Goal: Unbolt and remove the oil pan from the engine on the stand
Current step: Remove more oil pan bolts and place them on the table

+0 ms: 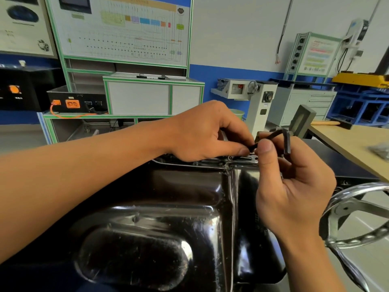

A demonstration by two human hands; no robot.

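Both hands are holding a dark bent key [287, 142] over the far rim of the oil pan [168, 207].
At centre frame the left hand [202, 131], fingers curled, is pinching the key's end against its thumb. The right hand [294, 186] is gripping the bend between thumb and fingers. The glossy black pan is filling the lower centre, beside a steel handwheel [357, 209] at lower right.
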